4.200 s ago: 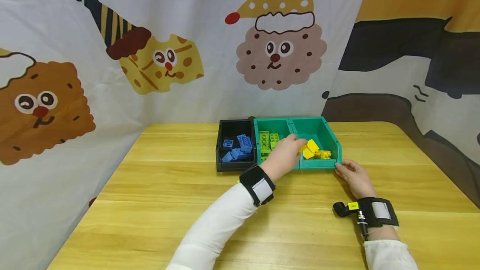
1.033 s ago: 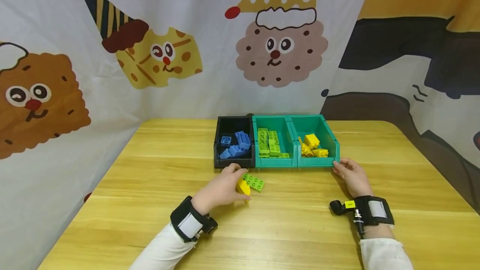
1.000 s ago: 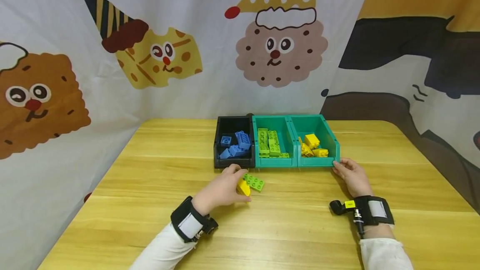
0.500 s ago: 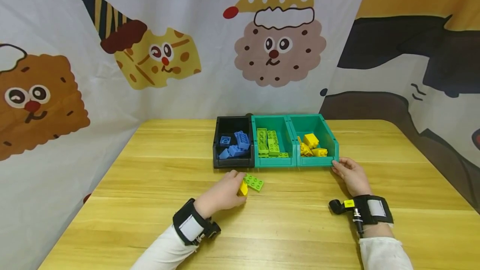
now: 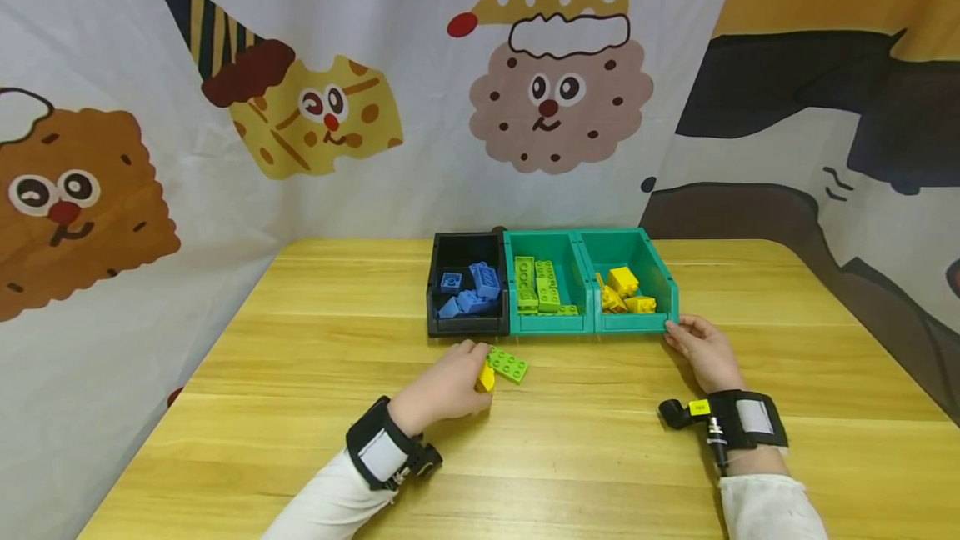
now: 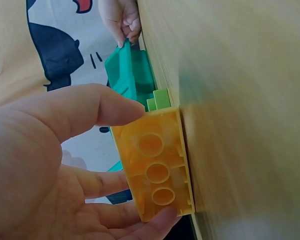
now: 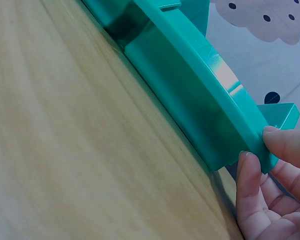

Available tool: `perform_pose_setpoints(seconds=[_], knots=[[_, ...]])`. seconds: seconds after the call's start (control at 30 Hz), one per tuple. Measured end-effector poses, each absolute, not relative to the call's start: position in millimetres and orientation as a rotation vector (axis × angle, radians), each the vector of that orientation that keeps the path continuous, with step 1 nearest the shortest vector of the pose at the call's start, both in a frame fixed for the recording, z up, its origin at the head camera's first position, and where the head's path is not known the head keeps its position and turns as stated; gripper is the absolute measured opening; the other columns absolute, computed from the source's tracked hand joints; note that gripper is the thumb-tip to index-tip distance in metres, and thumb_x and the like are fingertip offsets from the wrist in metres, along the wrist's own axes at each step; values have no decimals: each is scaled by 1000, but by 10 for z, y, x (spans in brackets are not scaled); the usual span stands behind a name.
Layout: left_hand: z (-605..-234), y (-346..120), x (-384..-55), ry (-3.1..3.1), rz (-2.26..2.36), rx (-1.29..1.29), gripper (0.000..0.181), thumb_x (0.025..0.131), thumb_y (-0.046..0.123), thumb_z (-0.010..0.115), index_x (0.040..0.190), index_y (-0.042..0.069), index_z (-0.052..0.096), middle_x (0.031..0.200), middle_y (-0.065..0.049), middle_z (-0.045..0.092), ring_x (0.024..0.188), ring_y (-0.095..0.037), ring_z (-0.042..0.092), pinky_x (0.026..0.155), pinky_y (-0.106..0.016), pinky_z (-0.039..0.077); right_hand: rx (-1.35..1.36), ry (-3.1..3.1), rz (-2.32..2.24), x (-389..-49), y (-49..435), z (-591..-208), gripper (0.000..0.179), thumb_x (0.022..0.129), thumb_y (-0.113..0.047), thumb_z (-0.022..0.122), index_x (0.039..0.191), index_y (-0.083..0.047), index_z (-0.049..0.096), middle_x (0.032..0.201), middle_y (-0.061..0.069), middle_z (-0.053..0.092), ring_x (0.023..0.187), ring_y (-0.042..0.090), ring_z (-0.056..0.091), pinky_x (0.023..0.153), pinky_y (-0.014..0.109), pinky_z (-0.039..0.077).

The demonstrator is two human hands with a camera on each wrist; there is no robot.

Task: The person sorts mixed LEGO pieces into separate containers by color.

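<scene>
My left hand [image 5: 445,383] holds a yellow building brick [image 6: 157,165] by its ends, thumb on one side and fingertips on the other. The brick's hollow underside with its round tubes faces the left wrist camera. In the head view the fingers cover much of this brick [image 5: 486,377]. Right beside it a green eight-stud brick [image 5: 509,365] lies studs-up on the table. My right hand [image 5: 707,354] pinches the front right corner of the right-hand teal bin [image 5: 636,323], thumb above and fingers below in the right wrist view.
Three bins stand in a row at the back: a black bin [image 5: 468,327] with blue bricks [image 5: 476,290], a teal bin [image 5: 551,324] with green bricks [image 5: 548,286], and the right teal bin with yellow bricks [image 5: 622,282]. A printed cloth [image 5: 442,148] hangs behind the wooden table [image 5: 585,457].
My left hand has come from the yellow-brick bin to the tabletop by the green brick, carrying the yellow brick. Its fingers have since drawn closer round it. My right hand stays at the bin corner.
</scene>
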State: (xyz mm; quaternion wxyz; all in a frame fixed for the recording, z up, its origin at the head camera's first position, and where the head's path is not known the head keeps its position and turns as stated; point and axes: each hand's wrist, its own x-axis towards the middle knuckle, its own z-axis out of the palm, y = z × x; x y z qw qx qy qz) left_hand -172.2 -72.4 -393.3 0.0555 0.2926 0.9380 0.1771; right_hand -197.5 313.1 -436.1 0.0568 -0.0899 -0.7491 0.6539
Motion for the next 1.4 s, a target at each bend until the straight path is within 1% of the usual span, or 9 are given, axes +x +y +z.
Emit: perform_pose_setpoints(seconds=[0.3, 0.47, 0.63, 0.9, 1.07, 1.2, 1.4], knots=[[-3915, -722, -1726, 2839, 523, 903, 63, 75, 20, 72, 127, -5, 48, 109, -14, 55, 91, -19, 47, 82, -32, 45, -278, -2298, 1941, -1973, 3139, -4359, 36, 95, -25, 57, 116, 3, 47, 88, -15, 54, 83, -6, 56, 75, 10, 49], [-3913, -731, -1739, 2824, 539, 907, 59, 74, 20, 73, 122, -4, 50, 97, -8, 53, 84, -17, 46, 73, -28, 41, -285, -2287, 1961, -1979, 3139, -4364, 36, 94, -26, 58, 115, 2, 48, 88, -14, 54, 83, -6, 56, 75, 10, 48], [-3890, -736, -1743, 2823, 548, 909, 54, 72, 20, 74, 116, -1, 51, 90, -3, 50, 80, -16, 45, 69, -26, 40, -275, -2296, 1951, -1988, 3150, -4379, 36, 94, -26, 58, 116, 2, 48, 88, -15, 54, 83, -7, 55, 76, 10, 48], [-3857, -734, -1753, 2829, 586, 898, 47, 72, 19, 74, 111, 2, 52, 87, -2, 49, 78, -15, 45, 66, -24, 39, -259, -2289, 1956, -1991, 3161, -4395, 37, 94, -26, 58, 116, 2, 48, 89, -16, 54, 83, -7, 55, 76, 10, 48], [-3797, -698, -1763, 2849, 585, 915, 47, 73, 21, 74, 111, 3, 54, 89, -1, 50, 77, -14, 46, 66, -24, 40, -261, -2277, 1978, -1986, 3156, -4392, 35, 94, -25, 58, 115, 1, 48, 89, -15, 55, 83, -6, 55, 76, 10, 48], [-3689, -587, -1784, 2844, 614, 948, 46, 75, 22, 74, 113, 3, 54, 90, -1, 50, 77, -14, 47, 66, -23, 41, -261, -2262, 1988, -1992, 3155, -4385, 36, 93, -26, 60, 114, 1, 49, 87, -15, 55, 83, -6, 55, 76, 10, 49], [-3534, -369, -1809, 2842, 541, 1039, 46, 78, 25, 72, 114, 5, 52, 92, -1, 49, 81, -14, 46, 69, -23, 40, -261, -2241, 2022, -1989, 3154, -4365, 32, 92, -26, 62, 110, -2, 50, 86, -13, 55, 82, -5, 56, 76, 11, 49]])
